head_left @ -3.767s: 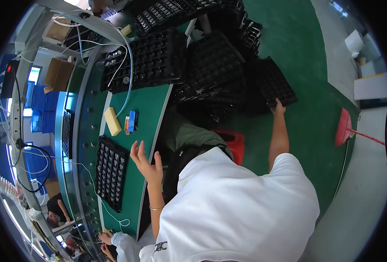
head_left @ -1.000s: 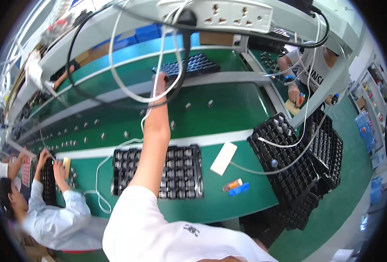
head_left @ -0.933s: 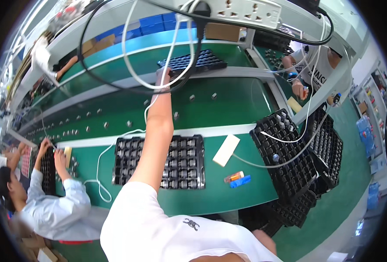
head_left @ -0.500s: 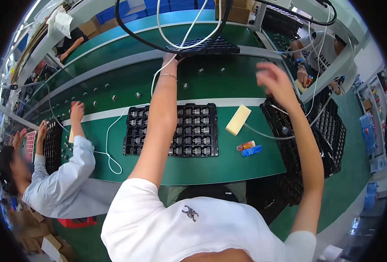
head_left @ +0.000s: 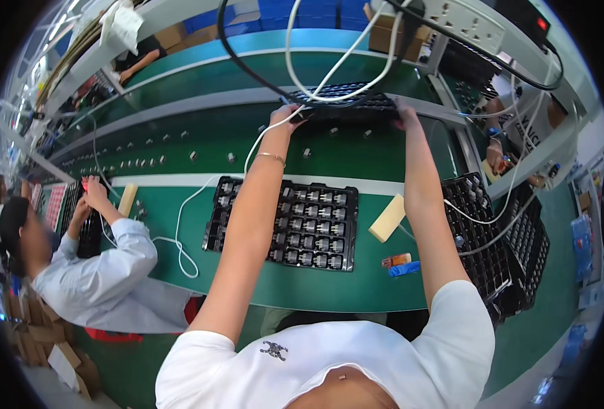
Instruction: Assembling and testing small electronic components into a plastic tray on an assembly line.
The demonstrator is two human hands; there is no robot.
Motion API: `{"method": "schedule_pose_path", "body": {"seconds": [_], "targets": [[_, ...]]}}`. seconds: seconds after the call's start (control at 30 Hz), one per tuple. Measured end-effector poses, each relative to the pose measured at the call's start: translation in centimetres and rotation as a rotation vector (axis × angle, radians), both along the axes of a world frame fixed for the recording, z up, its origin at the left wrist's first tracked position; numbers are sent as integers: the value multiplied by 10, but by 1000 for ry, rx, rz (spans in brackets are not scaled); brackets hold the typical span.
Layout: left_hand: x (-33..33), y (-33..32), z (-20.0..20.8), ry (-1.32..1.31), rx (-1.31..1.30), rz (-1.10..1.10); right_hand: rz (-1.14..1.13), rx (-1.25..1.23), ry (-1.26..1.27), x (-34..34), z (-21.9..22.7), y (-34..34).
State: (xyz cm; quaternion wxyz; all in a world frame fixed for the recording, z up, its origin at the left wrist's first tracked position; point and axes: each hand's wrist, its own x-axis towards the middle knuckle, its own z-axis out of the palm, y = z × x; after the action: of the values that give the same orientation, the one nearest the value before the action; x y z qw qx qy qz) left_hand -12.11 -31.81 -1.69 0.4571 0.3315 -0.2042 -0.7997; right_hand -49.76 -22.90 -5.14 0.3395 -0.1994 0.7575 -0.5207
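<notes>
Across the table's far side, both my arms reach to a black compartment tray (head_left: 348, 116), possibly several stacked. My left hand (head_left: 286, 117) is closed on its left end, and my right hand (head_left: 405, 114) grips the right end; some fingers of each are hidden. White and black cables hang in front of the tray. Nearer me lies another black tray (head_left: 351, 232), filled with rows of small dark parts with metal pins, partly covered by my left forearm. To its right are a cream block (head_left: 388, 218) with a thin tube, an orange item (head_left: 397, 260) and a blue item (head_left: 405, 268).
More black trays (head_left: 475, 225) are stacked at the right. Small parts (head_left: 193, 155) sit spaced along the green far strip. A power strip (head_left: 467, 22) is fixed to the frame overhead. One person (head_left: 107, 279) works at my left, another (head_left: 520, 129) beyond the right frame.
My right hand has come from above the right-hand trays to the far tray's right end. My left hand stays at its left end. The view has shifted; the left co-worker's hands have come together.
</notes>
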Motion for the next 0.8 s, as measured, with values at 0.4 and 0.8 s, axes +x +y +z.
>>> {"method": "schedule_pose_path", "body": {"seconds": [0.4,0.8], "targets": [[36,87,22,-164,-292,87,26,-225,-11,21,50,87],[90,327,66,31,-375,-170,43,-458,-84,68,145,391]]}}
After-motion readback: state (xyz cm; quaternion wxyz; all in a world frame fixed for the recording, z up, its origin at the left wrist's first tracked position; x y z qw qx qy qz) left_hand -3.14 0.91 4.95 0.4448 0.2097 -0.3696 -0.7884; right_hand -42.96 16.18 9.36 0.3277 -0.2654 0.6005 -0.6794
